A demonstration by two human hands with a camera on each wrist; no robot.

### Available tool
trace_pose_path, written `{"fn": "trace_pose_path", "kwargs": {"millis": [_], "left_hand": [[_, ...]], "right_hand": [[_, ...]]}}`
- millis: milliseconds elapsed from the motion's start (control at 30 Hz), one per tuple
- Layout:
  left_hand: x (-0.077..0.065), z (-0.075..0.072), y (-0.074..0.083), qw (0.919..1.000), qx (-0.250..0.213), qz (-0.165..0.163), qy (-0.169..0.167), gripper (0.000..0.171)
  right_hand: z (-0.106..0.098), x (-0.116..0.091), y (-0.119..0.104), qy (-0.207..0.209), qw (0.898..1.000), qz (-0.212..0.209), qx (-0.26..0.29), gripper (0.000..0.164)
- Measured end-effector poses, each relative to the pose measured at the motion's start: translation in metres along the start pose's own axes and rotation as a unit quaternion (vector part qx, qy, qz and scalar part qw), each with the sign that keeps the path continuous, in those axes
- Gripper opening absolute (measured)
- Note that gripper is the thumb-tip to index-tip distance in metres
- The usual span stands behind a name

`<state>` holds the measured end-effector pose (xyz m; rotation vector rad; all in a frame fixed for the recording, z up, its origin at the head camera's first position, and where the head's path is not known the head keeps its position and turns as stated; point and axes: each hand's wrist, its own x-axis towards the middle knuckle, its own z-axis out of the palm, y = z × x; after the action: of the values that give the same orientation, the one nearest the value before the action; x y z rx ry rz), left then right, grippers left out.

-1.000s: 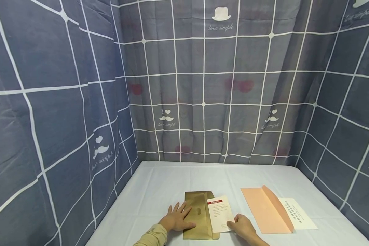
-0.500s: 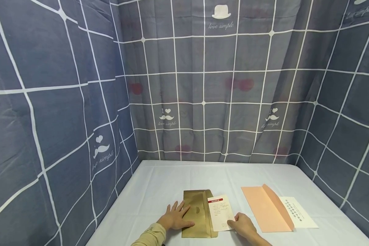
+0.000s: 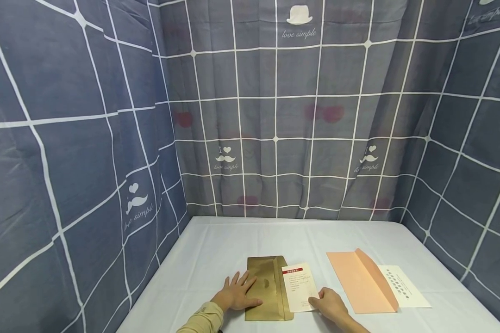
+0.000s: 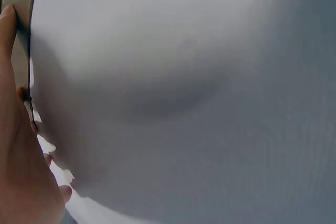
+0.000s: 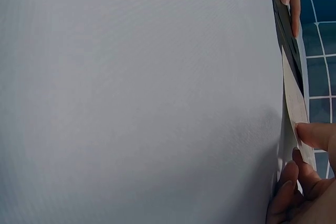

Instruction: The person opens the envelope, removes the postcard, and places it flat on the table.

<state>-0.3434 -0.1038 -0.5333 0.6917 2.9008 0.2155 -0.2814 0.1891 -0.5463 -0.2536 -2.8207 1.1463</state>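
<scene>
A gold envelope point(image 3: 261, 289) lies on the white table in the head view, its flap on the right side. My left hand point(image 3: 237, 295) rests on its left part with the fingers spread. In the left wrist view, that hand point(image 4: 21, 150) shows at the left edge beside the envelope's edge point(image 4: 22, 40). My right hand point(image 3: 330, 304) pinches the lower right corner of a white card point(image 3: 299, 286) with a red band and printed text. The card's left edge overlaps the envelope's flap. In the right wrist view, thumb and fingers hold the card point(image 5: 295, 98) at its corner.
To the right lie a peach envelope point(image 3: 358, 284) with its flap raised and a second white card point(image 3: 403, 286) with dark characters, partly under that flap. The white table point(image 3: 216, 240) is enclosed by dark checked curtains point(image 3: 258, 120) at the back and both sides.
The gold envelope and my left hand have shifted very slightly left in the head view, so a little more of the flap shows beside the card. My right hand keeps its pinch.
</scene>
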Motion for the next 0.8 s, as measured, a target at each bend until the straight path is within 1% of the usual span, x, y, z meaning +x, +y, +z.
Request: {"fn": "trace_pose_path", "kwargs": {"millis": [300,467,667,800], "left_hand": [[-0.0013,0.0008,-0.0062,1.0,-0.001,-0.003,0.004,0.081],[-0.0037,-0.0017,-0.0074,1.0,-0.009,-0.003,0.002,0.081],[-0.0043,-0.0032,-0.0073,0.9999,-0.012,-0.006,-0.001,0.08],[-0.0038,-0.0015,-0.008,0.9998,-0.017,-0.006,-0.002,0.081]], "right_hand": [[-0.0008,-0.0004,0.0002,-0.003,1.0,-0.004,0.015,0.026],[-0.0014,-0.0004,0.0007,-0.005,1.0,-0.008,0.021,0.025],[-0.0011,0.0004,0.0031,0.002,0.999,-0.021,0.028,0.024],[-0.0006,0.0015,0.005,0.007,1.0,-0.019,0.023,0.024]]}}
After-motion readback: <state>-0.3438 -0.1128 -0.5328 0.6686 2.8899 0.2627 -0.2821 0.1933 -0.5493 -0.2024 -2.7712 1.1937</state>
